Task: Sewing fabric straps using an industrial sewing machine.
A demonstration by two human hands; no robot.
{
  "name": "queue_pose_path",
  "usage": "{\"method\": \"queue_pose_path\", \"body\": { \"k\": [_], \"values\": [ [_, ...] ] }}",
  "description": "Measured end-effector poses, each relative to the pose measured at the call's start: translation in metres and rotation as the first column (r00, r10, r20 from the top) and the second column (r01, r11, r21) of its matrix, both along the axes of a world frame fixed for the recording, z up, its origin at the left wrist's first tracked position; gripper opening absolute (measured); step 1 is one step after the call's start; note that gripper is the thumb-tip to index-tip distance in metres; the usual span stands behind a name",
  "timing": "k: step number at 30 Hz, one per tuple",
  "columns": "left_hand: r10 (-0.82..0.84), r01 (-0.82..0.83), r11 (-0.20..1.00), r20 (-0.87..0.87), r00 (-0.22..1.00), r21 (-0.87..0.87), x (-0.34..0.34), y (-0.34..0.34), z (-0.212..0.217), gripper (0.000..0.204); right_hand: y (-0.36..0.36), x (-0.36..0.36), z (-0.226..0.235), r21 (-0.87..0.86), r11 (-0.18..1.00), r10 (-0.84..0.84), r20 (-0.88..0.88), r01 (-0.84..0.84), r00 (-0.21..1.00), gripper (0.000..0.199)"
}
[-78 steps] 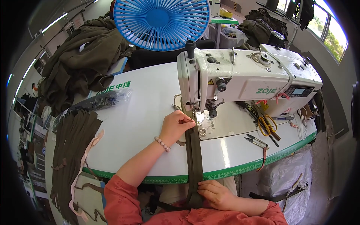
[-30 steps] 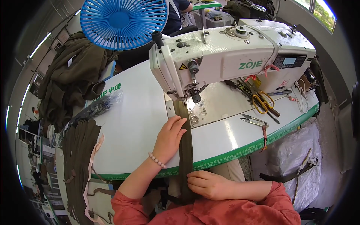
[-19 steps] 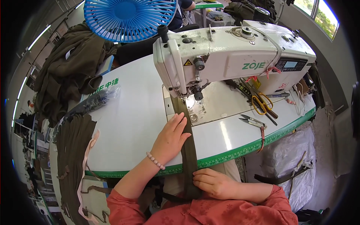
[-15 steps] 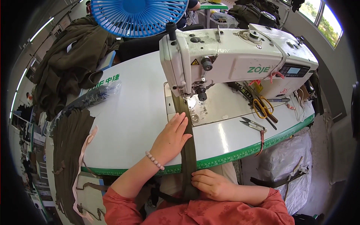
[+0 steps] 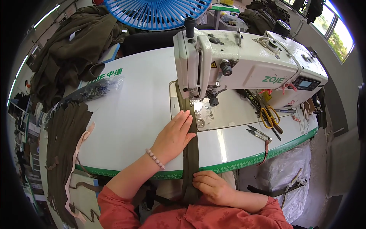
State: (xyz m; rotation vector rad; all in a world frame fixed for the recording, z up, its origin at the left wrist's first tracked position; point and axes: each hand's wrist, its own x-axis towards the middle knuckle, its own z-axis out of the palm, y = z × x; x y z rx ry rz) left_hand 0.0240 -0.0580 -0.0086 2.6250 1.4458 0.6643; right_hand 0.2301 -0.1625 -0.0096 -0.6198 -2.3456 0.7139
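A long olive-green fabric strip [image 5: 191, 154] runs from under the needle area of a white sewing machine [image 5: 248, 61], over the table's front edge and down toward my lap. My left hand [image 5: 172, 138] lies flat on the strip just in front of the presser foot, fingers stretched out toward the machine. Below the table edge, my right hand [image 5: 214, 187] pinches the strip's right side with curled fingers. The strip's lower end bunches against my red top. The needle tip is hard to make out behind the machine head.
Thread snips [image 5: 259, 133] and yellow-handled scissors [image 5: 270, 116] lie on the right of the white table [image 5: 133, 129]. A stack of olive strips [image 5: 66, 141] hangs at the left edge. Behind are piled dark garments [image 5: 76, 42] and a blue fan [image 5: 152, 13]. A plastic-wrapped bundle [image 5: 284, 168] sits lower right.
The whole view has shifted slightly, so the machine appears further right. Both hands keep nearly the same places on the strip.
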Motion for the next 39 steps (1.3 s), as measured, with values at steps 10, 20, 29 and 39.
{"method": "queue_pose_path", "body": {
  "k": [10, 20, 29, 39],
  "values": [
    [-0.002, 0.0, 1.0, 0.073, 0.997, 0.025, -0.005, 0.041, -0.012, 0.044, 0.033, -0.008, 0.004, 0.023, 0.991, -0.128, -0.096, 0.131, 0.987, 0.035],
    [-0.073, 0.079, 0.993, 0.077, 0.994, -0.084, -0.002, -0.019, 0.011, 0.048, 0.045, -0.002, 0.005, 0.054, 0.992, -0.111, -0.044, 0.113, 0.993, 0.038],
    [-0.09, 0.09, 0.995, 0.018, 0.996, -0.04, -0.004, -0.011, 0.011, 0.043, 0.055, -0.01, 0.004, 0.025, 0.992, -0.126, -0.046, 0.128, 0.991, 0.032],
    [-0.058, 0.056, 0.998, 0.036, 0.998, 0.03, -0.013, 0.038, -0.004, 0.038, 0.099, -0.029, 0.005, 0.052, 0.961, -0.271, -0.007, 0.271, 0.963, 0.03]
  ]
}}
